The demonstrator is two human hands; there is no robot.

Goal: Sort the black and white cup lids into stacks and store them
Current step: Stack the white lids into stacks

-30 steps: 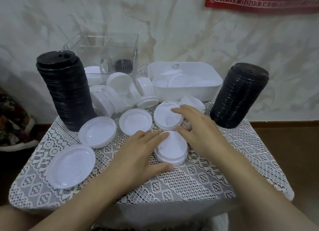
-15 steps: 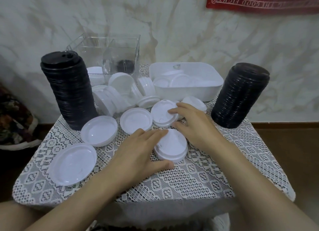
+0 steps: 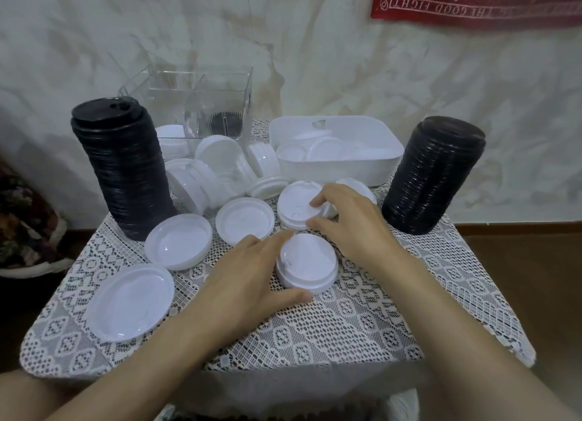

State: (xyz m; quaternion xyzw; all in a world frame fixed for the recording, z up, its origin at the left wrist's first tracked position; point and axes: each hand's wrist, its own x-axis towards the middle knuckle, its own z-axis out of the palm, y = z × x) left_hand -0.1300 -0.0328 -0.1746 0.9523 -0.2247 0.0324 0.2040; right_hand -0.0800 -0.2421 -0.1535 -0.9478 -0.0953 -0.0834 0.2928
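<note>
White single lid (image 3: 299, 205) just in front of the white tub (image 3: 387, 159) is now pinched by my right hand (image 3: 352, 225), which has left the small stack (image 3: 307, 264) further from the tub, still cupped by my left hand (image 3: 248, 279), so I judge it goes on top next.

I see L stack (image 3: 122, 168) & R stack (image 3: 431, 175) on table (image 3: 346, 326), tub (image 3: 330, 172) far between them, box (image 3: 217, 99) behind L stack, loose lids (image 3: 178, 246) nearer.
</note>
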